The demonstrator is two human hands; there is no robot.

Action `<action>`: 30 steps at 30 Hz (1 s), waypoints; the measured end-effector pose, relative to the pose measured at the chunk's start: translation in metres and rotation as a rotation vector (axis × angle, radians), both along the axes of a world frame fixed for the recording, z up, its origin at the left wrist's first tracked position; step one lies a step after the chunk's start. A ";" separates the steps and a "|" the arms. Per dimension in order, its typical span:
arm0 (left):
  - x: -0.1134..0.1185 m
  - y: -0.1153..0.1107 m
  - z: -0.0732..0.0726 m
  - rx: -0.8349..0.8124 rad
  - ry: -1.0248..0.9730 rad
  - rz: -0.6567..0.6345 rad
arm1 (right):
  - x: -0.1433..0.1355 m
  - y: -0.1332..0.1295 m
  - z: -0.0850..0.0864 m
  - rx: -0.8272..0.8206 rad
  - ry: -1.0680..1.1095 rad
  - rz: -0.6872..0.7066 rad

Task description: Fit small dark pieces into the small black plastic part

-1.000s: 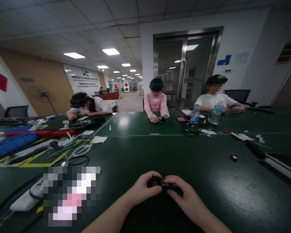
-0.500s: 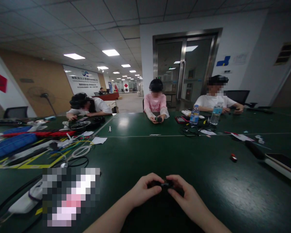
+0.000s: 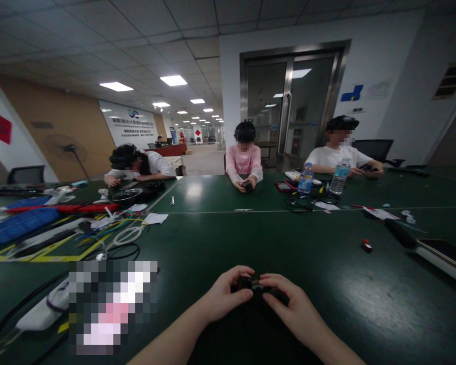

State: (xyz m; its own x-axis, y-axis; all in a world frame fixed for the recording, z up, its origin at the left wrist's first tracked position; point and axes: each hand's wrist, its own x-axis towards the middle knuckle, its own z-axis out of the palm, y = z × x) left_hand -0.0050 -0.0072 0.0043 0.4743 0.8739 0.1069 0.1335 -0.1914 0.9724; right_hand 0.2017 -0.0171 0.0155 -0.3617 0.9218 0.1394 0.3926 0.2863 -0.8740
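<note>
Between my two hands is a small dark object [image 3: 257, 285], mostly covered by fingers; its kind is too small and dark to make out. My left hand [image 3: 228, 294] grips its left end, thumb below and fingers curled over the top. On the other side, my right hand [image 3: 285, 296] pinches the right end between thumb and fingers. Both hands are just above the dark green table [image 3: 197, 243], close to its near side. A small red and silver item [image 3: 367, 246] lies farther off to the right.
To the left lie a white power strip [image 3: 41, 309], coiled cables [image 3: 127, 235] and a blue tray [image 3: 21, 225]. A small wrench [image 3: 172, 201] rests farther back. Two bottles [image 3: 305, 178] stand across the table, where three people sit. A tablet-like device [image 3: 446, 258] is at right.
My left fingers have lifted slightly and shifted on the small dark object, showing more of its left part. My right hand has hardly moved.
</note>
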 end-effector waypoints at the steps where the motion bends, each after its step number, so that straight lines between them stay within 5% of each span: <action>1: 0.000 0.000 0.001 0.002 0.016 -0.001 | 0.000 -0.001 0.001 -0.008 -0.003 -0.006; 30: -0.003 0.001 -0.008 -0.051 0.033 0.012 | -0.002 -0.003 0.003 -0.055 -0.018 0.058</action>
